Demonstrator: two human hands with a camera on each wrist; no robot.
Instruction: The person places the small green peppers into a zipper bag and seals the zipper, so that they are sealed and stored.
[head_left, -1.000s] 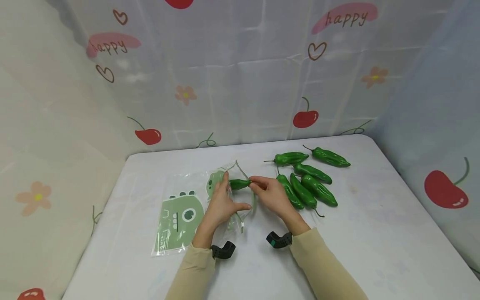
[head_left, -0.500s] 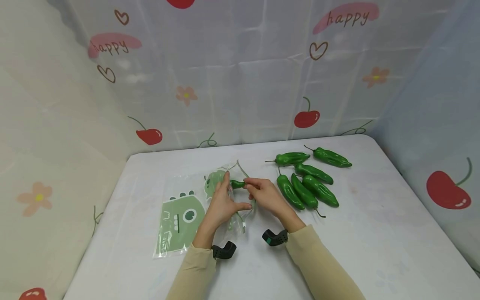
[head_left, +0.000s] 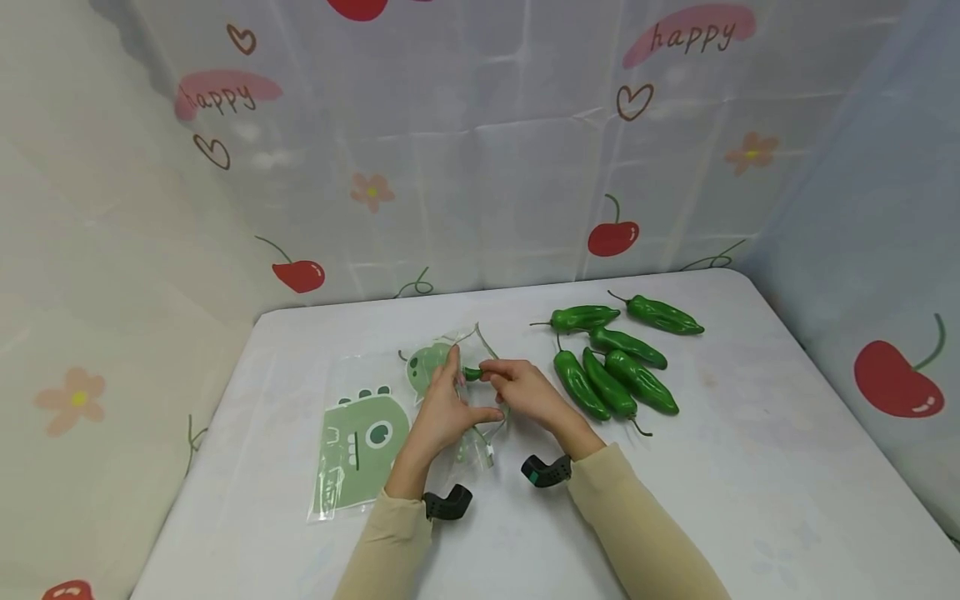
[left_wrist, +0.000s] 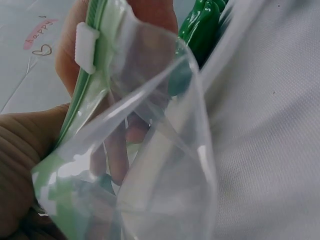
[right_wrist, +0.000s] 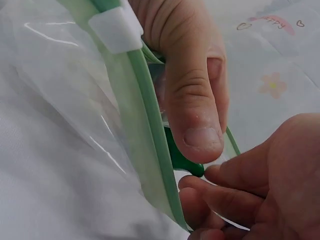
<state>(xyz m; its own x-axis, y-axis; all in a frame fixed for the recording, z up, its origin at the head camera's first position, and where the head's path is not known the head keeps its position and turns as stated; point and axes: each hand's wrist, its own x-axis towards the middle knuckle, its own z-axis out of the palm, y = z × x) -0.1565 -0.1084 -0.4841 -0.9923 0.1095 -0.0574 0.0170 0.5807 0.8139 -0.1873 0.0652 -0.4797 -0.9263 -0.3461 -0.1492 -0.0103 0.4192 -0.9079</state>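
In the head view, a clear zip bag point(head_left: 363, 467) with green cartoon prints lies on the table, its green-edged mouth facing right. My left hand point(head_left: 442, 412) is at that mouth, thumb and fingers spread apart against the plastic. A white slider point(right_wrist: 117, 30) sits on the zip strip in the right wrist view. My right hand point(head_left: 525, 387) pinches the narrow end of a green pepper point(head_left: 472, 374) with thumb and fingertips. Most of this pepper is inside the bag, hidden behind the left hand and print. A thin stem point(head_left: 402, 356) shows farther left at the bag.
Several green peppers point(head_left: 637, 382) lie in a loose group right of my hands, one point(head_left: 663, 317) toward the back right. The white table point(head_left: 750, 467) meets a patterned backdrop point(head_left: 480, 200) at its far edge. A dark wrist camera point(head_left: 448, 502) is strapped at the left wrist.
My right hand has moved left with the pepper, which has slid deeper into the bag, so less of it shows. The left hand has stayed nearly still at the mouth.
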